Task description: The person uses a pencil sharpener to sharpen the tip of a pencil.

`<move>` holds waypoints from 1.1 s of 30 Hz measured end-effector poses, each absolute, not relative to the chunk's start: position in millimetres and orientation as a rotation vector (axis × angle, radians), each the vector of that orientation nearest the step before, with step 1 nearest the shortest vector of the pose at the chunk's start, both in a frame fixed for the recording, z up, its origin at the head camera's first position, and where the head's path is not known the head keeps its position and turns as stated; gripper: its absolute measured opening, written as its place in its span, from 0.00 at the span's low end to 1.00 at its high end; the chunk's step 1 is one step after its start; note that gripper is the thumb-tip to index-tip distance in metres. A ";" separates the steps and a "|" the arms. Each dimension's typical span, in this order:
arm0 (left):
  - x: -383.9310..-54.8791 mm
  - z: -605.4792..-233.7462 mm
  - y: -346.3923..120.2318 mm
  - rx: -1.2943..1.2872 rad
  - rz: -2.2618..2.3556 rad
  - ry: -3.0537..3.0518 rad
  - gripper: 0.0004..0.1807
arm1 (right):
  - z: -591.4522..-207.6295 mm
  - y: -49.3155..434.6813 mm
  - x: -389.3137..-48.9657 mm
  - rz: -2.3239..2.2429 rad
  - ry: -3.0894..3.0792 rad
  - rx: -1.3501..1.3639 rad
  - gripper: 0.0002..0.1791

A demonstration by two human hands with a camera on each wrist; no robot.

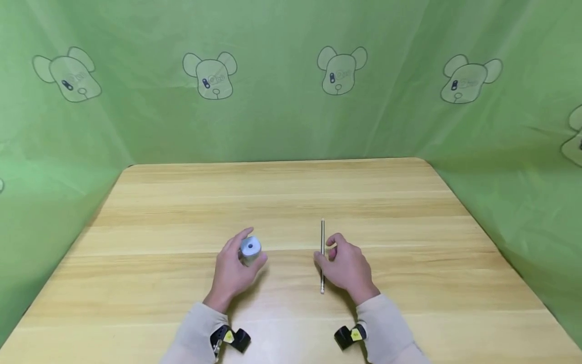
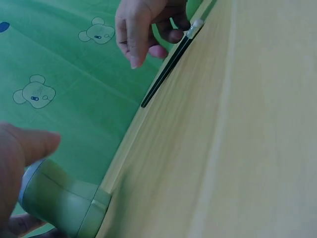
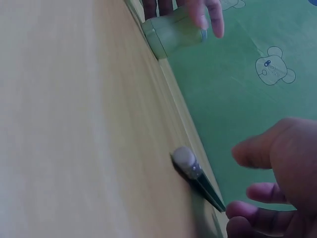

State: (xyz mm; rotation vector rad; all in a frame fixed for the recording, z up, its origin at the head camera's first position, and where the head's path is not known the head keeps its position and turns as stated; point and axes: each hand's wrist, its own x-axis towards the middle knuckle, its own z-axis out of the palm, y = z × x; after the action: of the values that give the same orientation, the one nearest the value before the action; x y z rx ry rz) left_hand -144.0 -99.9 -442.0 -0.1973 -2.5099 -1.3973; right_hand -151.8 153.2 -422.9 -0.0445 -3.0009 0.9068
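A small pencil sharpener [image 1: 250, 246] stands upright, pale blue on top with a dark hole in its middle; its green body [image 2: 62, 201] shows in the left wrist view. My left hand [image 1: 234, 270] is spread around it, thumb at the near side and index finger reaching past the far side. To the right, a dark pencil [image 1: 323, 232] with a white eraser [image 3: 184, 157] lies pointing away from me. Over it hovers my right hand [image 1: 347, 263], thumb crossing above the shaft and fingers loosely bent, with a gap between thumb and fingers.
The wood-grain table [image 1: 282, 192] has rounded far corners. Green curtains [image 1: 277, 126] printed with bear heads hang behind it and at both sides. Each sleeve carries a black wrist camera [image 1: 241, 340] close to the tabletop.
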 end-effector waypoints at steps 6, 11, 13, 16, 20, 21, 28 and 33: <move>-144.2 -444.2 -102.0 -0.228 -1.347 -2.518 0.36 | -425.9 150.9 -149.7 0.908 -2.989 0.043 0.14; -142.7 -443.6 -100.3 -0.276 -1.227 -2.558 0.31 | -429.7 148.3 -149.7 0.883 -2.998 0.101 0.14; -141.8 -443.4 -99.9 -0.273 -1.216 -2.560 0.30 | -431.2 147.3 -149.4 0.863 -3.005 0.121 0.14; -141.0 -443.6 -100.0 -0.255 -1.217 -2.566 0.30 | -433.1 147.0 -149.9 0.838 -3.022 0.131 0.16; -140.2 -443.7 -100.5 -0.246 -1.215 -2.580 0.31 | -432.4 149.5 -151.1 0.813 -3.054 0.104 0.17; -140.0 -443.6 -100.6 -0.245 -1.216 -2.582 0.31 | -431.6 150.4 -151.2 0.804 -3.059 0.098 0.17; -141.7 -443.9 -101.5 -0.264 -1.216 -2.597 0.32 | -427.5 156.4 -150.6 0.886 -3.065 0.096 0.12; -142.0 -444.4 -102.9 -0.243 -1.227 -2.619 0.34 | -427.8 158.3 -149.4 0.893 -3.052 0.133 0.12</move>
State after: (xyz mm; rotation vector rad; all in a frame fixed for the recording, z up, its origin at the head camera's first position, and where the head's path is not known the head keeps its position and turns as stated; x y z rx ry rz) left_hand -142.0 -102.9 -444.4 -0.2426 -2.6186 -1.2269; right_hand -149.4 158.3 -427.8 0.1332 -3.0518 0.8930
